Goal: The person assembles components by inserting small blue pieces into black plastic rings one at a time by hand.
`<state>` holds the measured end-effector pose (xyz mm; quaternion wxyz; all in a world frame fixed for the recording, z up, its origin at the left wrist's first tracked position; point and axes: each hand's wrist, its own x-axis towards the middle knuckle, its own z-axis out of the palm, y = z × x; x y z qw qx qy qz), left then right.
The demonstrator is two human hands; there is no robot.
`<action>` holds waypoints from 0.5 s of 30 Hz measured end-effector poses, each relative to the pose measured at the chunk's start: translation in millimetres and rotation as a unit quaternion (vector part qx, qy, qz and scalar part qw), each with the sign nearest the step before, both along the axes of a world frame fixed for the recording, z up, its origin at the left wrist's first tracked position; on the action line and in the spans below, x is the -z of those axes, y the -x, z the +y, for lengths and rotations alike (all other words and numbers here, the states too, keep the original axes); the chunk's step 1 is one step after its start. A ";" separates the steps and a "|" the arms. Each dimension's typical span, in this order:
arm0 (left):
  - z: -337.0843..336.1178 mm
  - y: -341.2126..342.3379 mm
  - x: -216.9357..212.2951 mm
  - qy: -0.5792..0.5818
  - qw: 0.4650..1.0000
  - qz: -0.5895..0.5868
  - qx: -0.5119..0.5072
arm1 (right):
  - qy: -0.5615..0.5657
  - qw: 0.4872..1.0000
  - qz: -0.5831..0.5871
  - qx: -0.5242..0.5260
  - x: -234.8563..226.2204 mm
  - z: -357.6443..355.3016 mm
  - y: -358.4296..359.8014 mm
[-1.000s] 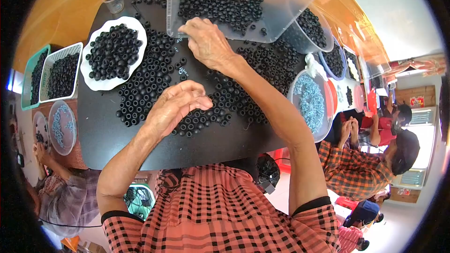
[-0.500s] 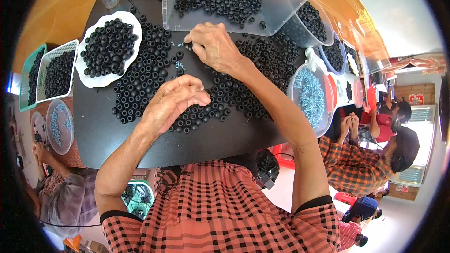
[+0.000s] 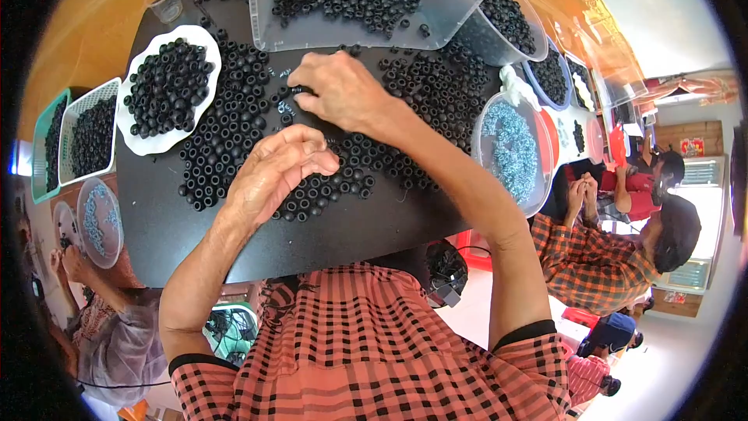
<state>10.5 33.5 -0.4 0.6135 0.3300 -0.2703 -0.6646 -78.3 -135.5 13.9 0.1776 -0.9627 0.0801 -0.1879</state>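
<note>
Many round black beads with holes (image 3: pixel 226 140) are spread over the dark table (image 3: pixel 389 226). My right hand (image 3: pixel 339 92) reaches over them, its thumb and fingertips closing around one black bead (image 3: pixel 297 90). Beside those fingertips lie a few small bluish metallic pieces (image 3: pixel 282 107), too small to name. Nearer to me, my left hand (image 3: pixel 280 168) hovers over the loose beads with its fingers curled toward the thumb. What they hold, if anything, is hidden.
A white scalloped plate (image 3: pixel 123 121) heaped with beads stands left. A clear bin (image 3: pixel 255 19) lies at the far side. Right stand a round tub (image 3: pixel 538 45) of beads and a clear container (image 3: pixel 477 140) of bluish pieces. Co-workers sit at both sides.
My right hand has moved left and slightly nearer, down to a black bead. My left hand has barely shifted. The whole view has drifted a little.
</note>
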 end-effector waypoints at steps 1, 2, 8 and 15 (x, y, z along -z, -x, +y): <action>-0.9 0.0 0.3 0.000 1.000 0.003 -0.001 | 0.029 0.999 0.018 0.004 0.1 2.8 -2.6; -1.3 -0.1 0.6 0.001 1.000 0.000 0.005 | 0.057 0.998 0.035 0.008 -0.3 4.4 -5.6; -1.7 0.4 1.6 -0.002 1.000 -0.003 -0.007 | 0.044 0.998 0.045 0.023 -5.9 5.4 -7.1; -1.5 -1.9 0.8 0.004 1.000 -0.005 -0.004 | 0.019 0.998 0.038 0.040 -3.1 11.0 -7.2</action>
